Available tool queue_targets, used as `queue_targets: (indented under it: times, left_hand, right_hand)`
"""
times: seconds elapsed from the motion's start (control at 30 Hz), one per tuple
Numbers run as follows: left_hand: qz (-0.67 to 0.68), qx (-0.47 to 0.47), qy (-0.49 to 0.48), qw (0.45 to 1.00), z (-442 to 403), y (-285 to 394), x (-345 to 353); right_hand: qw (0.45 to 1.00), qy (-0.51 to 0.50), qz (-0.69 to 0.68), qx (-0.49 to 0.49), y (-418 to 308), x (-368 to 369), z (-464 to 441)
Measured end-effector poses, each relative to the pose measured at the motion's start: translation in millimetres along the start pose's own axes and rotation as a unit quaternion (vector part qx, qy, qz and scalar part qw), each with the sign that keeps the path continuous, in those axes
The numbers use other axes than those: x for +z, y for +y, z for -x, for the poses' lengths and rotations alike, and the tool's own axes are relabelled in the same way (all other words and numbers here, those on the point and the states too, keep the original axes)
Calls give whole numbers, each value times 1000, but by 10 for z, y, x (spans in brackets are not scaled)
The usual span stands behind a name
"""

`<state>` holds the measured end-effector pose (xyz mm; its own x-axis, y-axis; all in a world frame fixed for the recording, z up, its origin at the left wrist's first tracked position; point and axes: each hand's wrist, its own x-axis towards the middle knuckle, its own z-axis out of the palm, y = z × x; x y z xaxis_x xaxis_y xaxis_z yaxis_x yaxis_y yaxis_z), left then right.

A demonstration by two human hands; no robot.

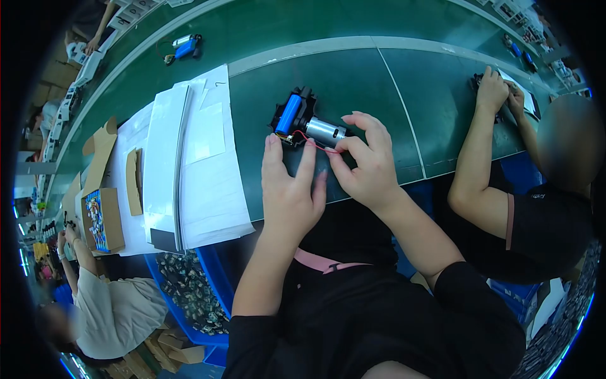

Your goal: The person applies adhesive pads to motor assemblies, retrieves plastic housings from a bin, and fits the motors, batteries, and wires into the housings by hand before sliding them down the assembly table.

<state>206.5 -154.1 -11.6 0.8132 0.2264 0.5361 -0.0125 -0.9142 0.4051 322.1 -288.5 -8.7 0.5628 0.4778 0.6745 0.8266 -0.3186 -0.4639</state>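
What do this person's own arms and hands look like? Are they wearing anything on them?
The left hand and right hand are bare, with no gloves, rings or watch showing. The forearms are bare too. Farther up, there's a plain black left sleeve and a matching right sleeve, both short, with no markings I can see.

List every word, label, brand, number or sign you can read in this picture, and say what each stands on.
No text reads clearly.
White paper: perhaps "7", too blurred to confirm.
Black shirt at far right: pale lettering, too small.
White boxes at top left: markings too small.
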Motion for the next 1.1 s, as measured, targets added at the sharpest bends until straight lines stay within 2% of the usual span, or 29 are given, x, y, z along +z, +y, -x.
queue_targets:
  times: [0.27,0.47,0.6,0.7,0.8,0.9,1.1]
  left_hand:
    - [-47,-12,-7,999,57,3,51]
    - [-40,-8,-20,999,42,28,21]
    - [-49,1,-22,999,65,13,31]
    - [-61,-2,-28,998,59,21,25]
    - [-63,3,-21,998,77,4,24]
    - [-63,-1,-21,998,70,14,26]
    - [-70,3,-26,997,72,-5,47]
  right_hand:
    - [998,-7,44,-35,11,-68,-50]
    - [999,26,-16,25,32,51,-25]
    - [997,-5,-23,73,-10,71,-24]
    - [993,-36,-67,91,-33,-71,-59]
    - [969,-33,-193,151,38,-165,41]
    - [988,-77,-105,89,96,-248,54]
    - [991,-45,-93,82,48,-168,53]
